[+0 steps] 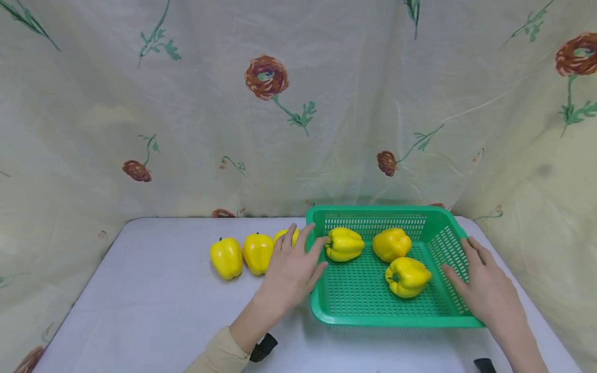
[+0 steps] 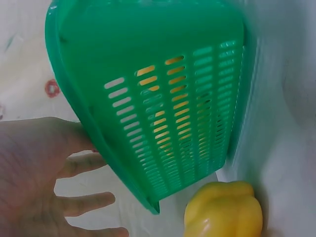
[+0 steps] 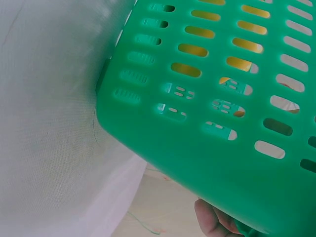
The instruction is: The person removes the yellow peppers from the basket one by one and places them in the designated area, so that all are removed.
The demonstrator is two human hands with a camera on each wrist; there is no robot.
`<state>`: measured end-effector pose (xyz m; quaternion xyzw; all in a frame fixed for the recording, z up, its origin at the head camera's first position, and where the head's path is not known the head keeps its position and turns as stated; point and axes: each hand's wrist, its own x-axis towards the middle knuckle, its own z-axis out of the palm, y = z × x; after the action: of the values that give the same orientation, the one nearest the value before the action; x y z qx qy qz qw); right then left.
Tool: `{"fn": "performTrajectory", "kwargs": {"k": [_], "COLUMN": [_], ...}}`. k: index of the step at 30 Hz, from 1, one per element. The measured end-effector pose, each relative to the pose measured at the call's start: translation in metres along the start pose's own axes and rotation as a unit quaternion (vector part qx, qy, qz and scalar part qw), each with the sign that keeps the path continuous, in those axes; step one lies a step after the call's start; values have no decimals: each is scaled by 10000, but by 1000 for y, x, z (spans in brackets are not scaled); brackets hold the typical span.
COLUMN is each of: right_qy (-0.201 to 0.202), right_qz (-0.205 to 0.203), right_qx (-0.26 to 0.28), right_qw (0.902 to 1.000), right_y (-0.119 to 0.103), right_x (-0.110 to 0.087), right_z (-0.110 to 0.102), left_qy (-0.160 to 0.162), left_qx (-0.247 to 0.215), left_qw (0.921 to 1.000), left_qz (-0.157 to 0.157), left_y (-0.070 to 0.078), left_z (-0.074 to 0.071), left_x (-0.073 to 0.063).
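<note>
Beige sleeve (image 1: 219, 355) foremost, a left hand (image 1: 290, 269) splays at a perforated green plastic basket (image 1: 392, 320), part-covering an outside pepper (image 1: 281, 233); the right hand (image 1: 489, 290) grips its rim, glossy, lobed yellow bell peppers (image 1: 345, 244) inside.

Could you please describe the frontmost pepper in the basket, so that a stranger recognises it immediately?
Find the green plastic basket on the right half of the table. Inside it, look for the yellow bell pepper closest to the front. Its place sets it apart: the left bell pepper and the rear bell pepper both lie nearer the back wall.
</note>
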<state>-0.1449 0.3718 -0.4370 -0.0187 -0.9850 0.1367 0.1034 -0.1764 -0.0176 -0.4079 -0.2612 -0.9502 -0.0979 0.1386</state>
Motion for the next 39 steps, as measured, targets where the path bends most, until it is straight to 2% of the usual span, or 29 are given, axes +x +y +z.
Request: {"fn": "performTrajectory", "kwargs": {"k": [8,14,18,26,30,39], "right_qy": [23,-11,23,35,25,50], "right_qz": [-13,0,-7,11,14,-11], "right_qx": [-3,7,3,12,24,41], "right_qw": [10000,10000,10000,10000,10000,10000], "right_y": [0,1,1,1,1,2], "right_x": [0,1,1,-1,-1,0], "right_z": [0,1,1,2,3,3], "left_qy": [-151,-95,-165,-474,-562,-592], "left_qx": [171,216,194,122,249,563], "left_qw": [9996,9991,9987,9976,9970,9954], "left_qz": [182,353,432,484,469,500], "left_y": [9,14,16,21,24,28], "left_z": [4,6,9,17,21,27], "left_x": [4,11,15,25,29,33]}}
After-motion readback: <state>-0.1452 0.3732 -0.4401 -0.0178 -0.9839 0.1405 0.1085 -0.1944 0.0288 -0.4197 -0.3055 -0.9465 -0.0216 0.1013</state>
